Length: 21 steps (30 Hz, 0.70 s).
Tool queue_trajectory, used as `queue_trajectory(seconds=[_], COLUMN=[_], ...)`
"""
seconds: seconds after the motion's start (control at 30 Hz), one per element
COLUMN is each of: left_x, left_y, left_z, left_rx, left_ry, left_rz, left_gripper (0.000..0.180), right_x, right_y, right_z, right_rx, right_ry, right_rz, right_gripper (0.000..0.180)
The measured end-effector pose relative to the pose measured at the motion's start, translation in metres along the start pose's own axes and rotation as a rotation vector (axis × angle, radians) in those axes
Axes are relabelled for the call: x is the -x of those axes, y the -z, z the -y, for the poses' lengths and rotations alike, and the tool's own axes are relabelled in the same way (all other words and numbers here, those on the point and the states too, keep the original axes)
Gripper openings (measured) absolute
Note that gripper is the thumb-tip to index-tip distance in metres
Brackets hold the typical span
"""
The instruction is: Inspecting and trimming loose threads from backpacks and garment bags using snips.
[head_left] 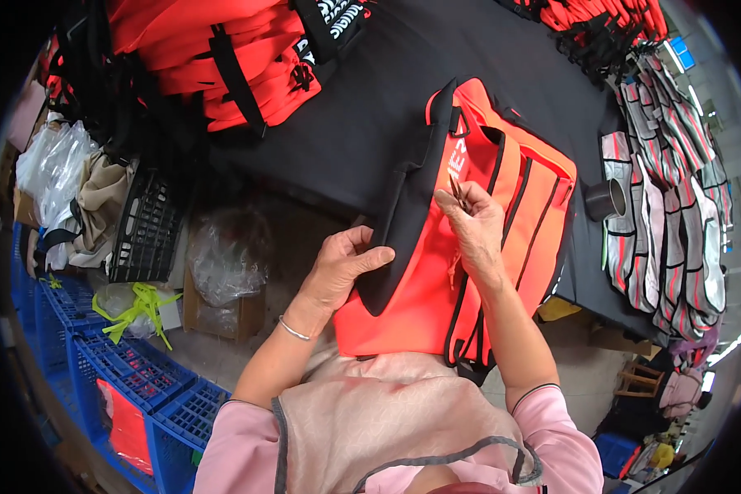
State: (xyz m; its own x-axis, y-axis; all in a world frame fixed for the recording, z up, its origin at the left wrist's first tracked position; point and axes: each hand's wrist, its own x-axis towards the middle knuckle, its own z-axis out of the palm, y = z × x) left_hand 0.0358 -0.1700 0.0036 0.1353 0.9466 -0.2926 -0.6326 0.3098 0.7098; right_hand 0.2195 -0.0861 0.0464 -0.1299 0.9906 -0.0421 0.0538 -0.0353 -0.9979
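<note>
An orange-red backpack (403, 321) with black trim lies across the front edge of the black-covered table, its near end against my apron. My left hand (343, 259) pinches the edge of its long black padded panel (395, 239), thumb on top and fingers partly hidden beneath. Over the bag's middle, my right hand (476, 218) is closed round small thread snips (456, 186); only their thin dark tips show beside the white print. A red cord (453, 267) hangs below that hand. Orange shoulder straps (506, 169) with black edging lie to its right.
Piled orange-red bags (214, 58) stand at the far left, more (609, 20) at the far right. Grey strap pieces (667, 189) and a dark cup (605, 199) line the table's right side. Blue crates (132, 366), a black crate (146, 226) and clear plastic bags (226, 255) are at left.
</note>
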Motion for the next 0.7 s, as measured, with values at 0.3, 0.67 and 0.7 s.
queue_trajectory(seconds=[0.3,0.67,0.7], left_x=[0.001,0.054,0.053], left_y=[-0.009,0.072,0.073], left_z=[0.007,0.042,0.045], left_rx=[-0.741,-0.511,-0.506], left_ry=[-0.458,0.067,0.067], left_rz=[-0.376,0.051,0.045], left_gripper=[0.036,0.099,0.099], right_x=[0.002,-0.009,-0.010], right_y=[-0.043,-0.053,-0.052], right_z=[0.037,-0.011,-0.014], right_rx=[0.995,0.901,0.748], right_ry=[0.137,0.227,0.197], right_rz=[0.071,0.243,0.231], right_gripper=[0.056,0.028,0.036])
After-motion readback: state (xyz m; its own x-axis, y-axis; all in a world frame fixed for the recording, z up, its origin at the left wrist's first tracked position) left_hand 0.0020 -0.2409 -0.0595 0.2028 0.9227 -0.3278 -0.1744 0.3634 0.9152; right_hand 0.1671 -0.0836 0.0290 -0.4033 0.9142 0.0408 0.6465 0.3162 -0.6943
